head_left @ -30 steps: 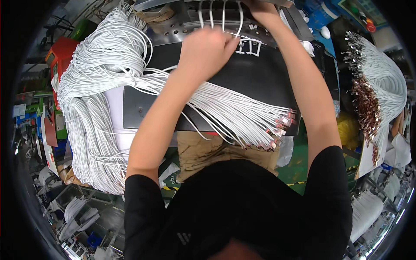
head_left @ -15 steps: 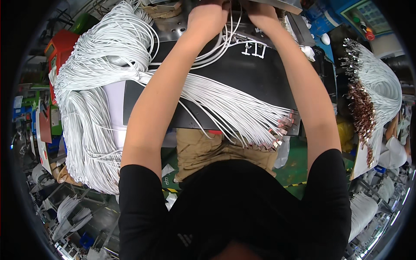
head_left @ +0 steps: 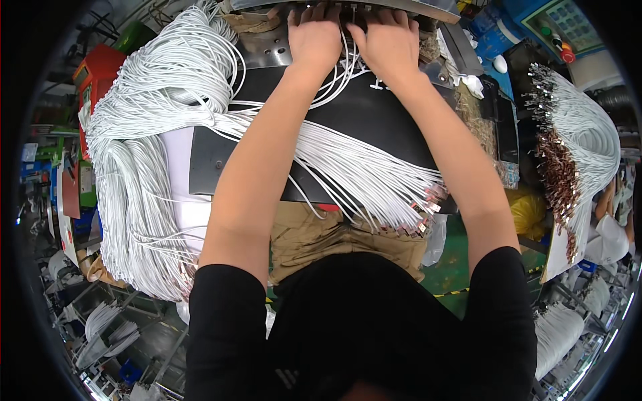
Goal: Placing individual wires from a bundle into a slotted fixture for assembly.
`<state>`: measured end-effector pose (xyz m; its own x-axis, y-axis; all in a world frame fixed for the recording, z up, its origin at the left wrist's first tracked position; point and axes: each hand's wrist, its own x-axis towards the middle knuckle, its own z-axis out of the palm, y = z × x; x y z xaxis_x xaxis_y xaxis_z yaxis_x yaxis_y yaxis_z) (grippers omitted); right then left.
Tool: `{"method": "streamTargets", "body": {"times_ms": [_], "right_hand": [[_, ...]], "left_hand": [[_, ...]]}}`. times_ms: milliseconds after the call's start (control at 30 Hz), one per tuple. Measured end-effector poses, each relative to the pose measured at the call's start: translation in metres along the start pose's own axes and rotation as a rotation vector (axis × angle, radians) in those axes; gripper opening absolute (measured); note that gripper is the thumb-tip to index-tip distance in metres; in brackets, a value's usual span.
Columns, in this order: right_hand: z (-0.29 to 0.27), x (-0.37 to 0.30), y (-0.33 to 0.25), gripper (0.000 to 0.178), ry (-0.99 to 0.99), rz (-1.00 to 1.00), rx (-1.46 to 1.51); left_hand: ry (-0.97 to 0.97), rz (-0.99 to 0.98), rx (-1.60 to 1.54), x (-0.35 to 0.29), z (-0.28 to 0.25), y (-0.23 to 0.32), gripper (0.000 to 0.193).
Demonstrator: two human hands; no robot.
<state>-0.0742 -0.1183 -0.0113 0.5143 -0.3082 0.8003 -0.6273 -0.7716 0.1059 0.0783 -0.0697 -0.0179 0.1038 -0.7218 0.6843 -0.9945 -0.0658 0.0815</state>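
Both of my hands reach to the far edge of the bench. My left hand [head_left: 314,37] and my right hand [head_left: 388,40] lie side by side, fingers pressed on thin white cables [head_left: 342,67] at a metal fixture [head_left: 264,50]. The cables loop back from the fingers over a black mat [head_left: 374,113]. A fan of white cables with metal connector tips [head_left: 401,200] lies across the mat under my forearms. What the fingertips pinch is hidden.
A big bundle of white cables [head_left: 147,147] drapes over the bench's left side. Another bundle with metal-tipped ends [head_left: 575,140] hangs at the right. A red box [head_left: 100,73] stands far left, a blue control box [head_left: 535,27] far right.
My left hand has moved from the mat up to the fixture beside my right hand. Both hands now press on the cables at the far edge.
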Motion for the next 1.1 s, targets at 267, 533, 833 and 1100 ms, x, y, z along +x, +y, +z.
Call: {"method": "streamTargets", "body": {"times_ms": [267,533,833,1100], "right_hand": [[0.002,-0.006,0.005,0.037,-0.108,0.150,0.112],[-0.226,-0.191,0.030,0.026,0.252,1.104,0.392],[-0.236,-0.321,-0.101,0.036,-0.490,1.037,0.715],[-0.242,-0.342,-0.067,0.066,-0.662,1.038,0.861]], "left_hand": [[0.083,-0.009,-0.010,-0.007,-0.017,0.009,0.047],[-0.828,-0.694,-1.865,-0.206,-0.212,0.006,0.032],[0.019,-1.607,-1.491,-0.322,-0.183,-0.011,0.025],[-0.063,-1.654,-1.428,-0.318,-0.180,-0.023,0.017]]}}
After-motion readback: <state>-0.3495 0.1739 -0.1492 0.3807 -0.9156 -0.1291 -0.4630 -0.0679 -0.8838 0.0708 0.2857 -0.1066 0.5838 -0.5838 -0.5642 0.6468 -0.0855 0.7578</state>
